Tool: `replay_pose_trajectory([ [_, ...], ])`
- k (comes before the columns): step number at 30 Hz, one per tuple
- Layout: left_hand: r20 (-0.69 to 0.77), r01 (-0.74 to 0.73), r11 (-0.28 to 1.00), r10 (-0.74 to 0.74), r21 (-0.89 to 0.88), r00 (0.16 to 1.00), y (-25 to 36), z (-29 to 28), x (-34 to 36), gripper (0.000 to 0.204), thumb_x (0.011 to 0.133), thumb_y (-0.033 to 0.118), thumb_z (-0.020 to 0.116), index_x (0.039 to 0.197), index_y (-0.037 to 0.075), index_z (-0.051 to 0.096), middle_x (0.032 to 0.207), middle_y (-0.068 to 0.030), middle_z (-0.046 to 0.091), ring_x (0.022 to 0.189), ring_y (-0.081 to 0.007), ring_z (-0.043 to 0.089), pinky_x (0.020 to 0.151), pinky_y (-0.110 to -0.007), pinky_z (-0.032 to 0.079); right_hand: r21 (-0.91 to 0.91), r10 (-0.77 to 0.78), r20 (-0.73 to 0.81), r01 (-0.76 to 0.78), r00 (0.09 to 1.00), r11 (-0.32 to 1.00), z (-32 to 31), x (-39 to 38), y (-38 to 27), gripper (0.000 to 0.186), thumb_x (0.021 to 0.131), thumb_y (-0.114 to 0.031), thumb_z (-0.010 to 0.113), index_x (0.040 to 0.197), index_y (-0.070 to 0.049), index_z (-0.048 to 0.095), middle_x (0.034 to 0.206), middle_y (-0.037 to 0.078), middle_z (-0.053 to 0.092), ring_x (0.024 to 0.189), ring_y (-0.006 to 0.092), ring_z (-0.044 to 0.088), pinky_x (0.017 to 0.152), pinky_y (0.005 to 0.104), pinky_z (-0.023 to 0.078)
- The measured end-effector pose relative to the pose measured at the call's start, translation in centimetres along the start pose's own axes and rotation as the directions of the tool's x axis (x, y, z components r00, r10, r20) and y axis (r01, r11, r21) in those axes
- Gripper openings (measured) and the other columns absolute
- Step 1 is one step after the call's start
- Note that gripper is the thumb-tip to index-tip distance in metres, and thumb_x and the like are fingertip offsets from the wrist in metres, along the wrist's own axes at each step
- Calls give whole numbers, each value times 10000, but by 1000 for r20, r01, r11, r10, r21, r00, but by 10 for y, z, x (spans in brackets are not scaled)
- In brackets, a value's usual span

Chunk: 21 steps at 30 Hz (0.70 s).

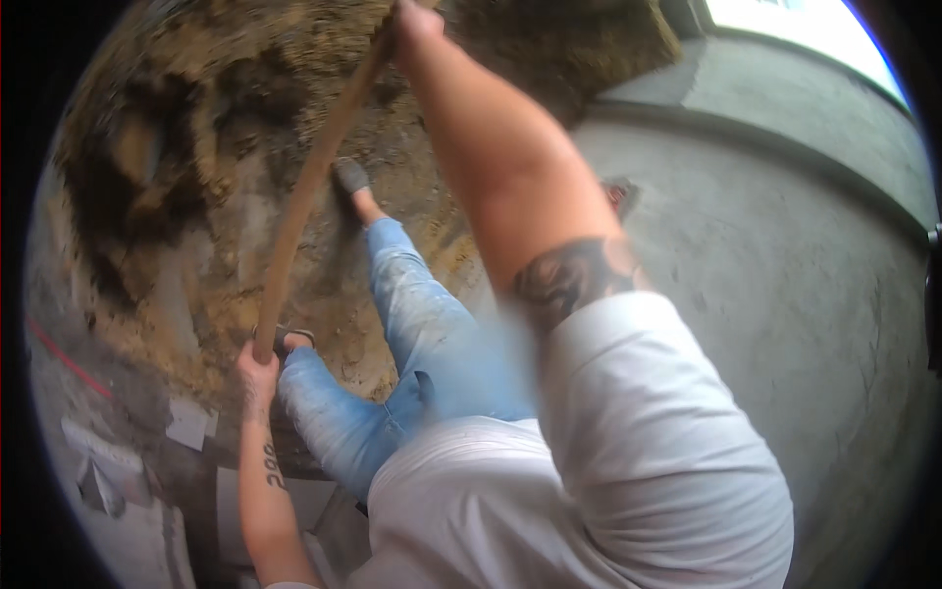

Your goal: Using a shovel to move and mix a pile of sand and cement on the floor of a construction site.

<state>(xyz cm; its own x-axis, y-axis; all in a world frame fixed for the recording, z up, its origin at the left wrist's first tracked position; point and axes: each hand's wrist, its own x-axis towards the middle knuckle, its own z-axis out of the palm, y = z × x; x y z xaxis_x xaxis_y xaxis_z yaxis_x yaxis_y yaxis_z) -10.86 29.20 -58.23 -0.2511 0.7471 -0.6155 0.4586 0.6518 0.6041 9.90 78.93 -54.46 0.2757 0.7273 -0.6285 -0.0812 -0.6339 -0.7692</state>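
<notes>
A long wooden pole (312, 177), like a tool handle, slants from low on the left up to the top edge. My left hand (259, 365) is closed round its lower end, beside my left knee. High at the top edge, my right hand (420, 22) grips the pole farther up, with that arm stretched out. Whatever is fixed to the pole's far end lies outside the picture. Brown, uneven soil or sand (211, 196) spreads under and beyond the pole.
My shoes (350, 175) stand on the dirt. A grey cement wall (765, 255) with a ledge rises on the right. White board pieces (188, 424) lie at lower left, near a red line (71, 359) on the ground. A small reddish object (616, 196) shows behind my right arm.
</notes>
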Motion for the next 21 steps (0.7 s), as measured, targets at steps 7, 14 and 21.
replay_pose_trajectory([
  [7, -329, 488, 835, -400, 255, 856, -106, -58, -257, 186, 709, 93, 657, 832, 27, 533, 745, -193, 597, 730, -409, 583, 605, -457, 458, 98, 324, 279, -363, 904, 927, 68, -169, 239, 191, 797, -196, 614, 798, -39, 505, 632, 76, 507, 556, 233, 524, 500, 372, 462],
  [14, -718, 729, 589, -331, 349, 612, -95, -118, -458, 221, 688, 101, 695, 825, 23, 540, 736, -182, 595, 704, -382, 594, 602, -449, 461, -165, 596, 433, -591, 676, 790, 104, -355, 276, 192, 816, -146, 567, 904, 7, 494, 747, 138, 558, 620, 288, 575, 556, 405, 515],
  [21, -814, 726, 558, -145, 402, 562, 37, -221, -425, 196, 691, 98, 662, 844, 57, 547, 771, -173, 594, 760, -378, 581, 648, -459, 452, -440, 398, 889, 659, 225, 610, 116, -369, 70, 225, 795, -229, 554, 773, -13, 612, 681, 112, 634, 542, 201, 617, 510, 336, 522],
])
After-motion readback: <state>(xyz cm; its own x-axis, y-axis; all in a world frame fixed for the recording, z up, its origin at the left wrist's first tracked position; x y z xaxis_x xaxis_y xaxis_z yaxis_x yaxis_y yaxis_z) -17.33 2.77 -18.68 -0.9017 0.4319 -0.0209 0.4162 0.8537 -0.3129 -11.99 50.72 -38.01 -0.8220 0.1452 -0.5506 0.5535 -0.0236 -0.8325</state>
